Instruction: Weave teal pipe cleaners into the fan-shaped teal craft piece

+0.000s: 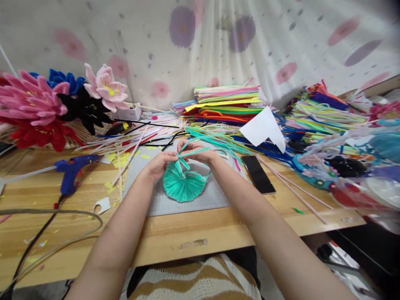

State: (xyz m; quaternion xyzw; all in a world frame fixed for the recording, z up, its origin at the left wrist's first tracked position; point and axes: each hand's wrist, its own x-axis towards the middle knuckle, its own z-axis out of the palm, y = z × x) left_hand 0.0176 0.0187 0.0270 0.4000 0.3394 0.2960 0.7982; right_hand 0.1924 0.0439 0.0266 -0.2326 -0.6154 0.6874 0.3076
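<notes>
Both hands meet over a grey cutting mat (137, 196), with teal pipe cleaners between their fingers. My left hand (161, 163) pinches a pipe cleaner near its bent end. Just right of it, my right hand (196, 152) is closed on a teal pipe cleaner (197, 152) whose free end sticks out to the right. Below the fingers lies a round, fan-like teal piece (184, 187) made of many pipe cleaners side by side. Its upper edge is partly hidden by the hands and the loose strips. More teal pipe cleaners (218, 139) lie behind the right hand.
A blue glue gun (70, 171) with a cable lies left. A phone (258, 175) and pink pipe cleaners (293, 187) are to the right. Stacks of colored pipe cleaners (225, 104) and a white paper piece (264, 129) stand behind. Fuzzy flowers (34, 100) crowd the back left.
</notes>
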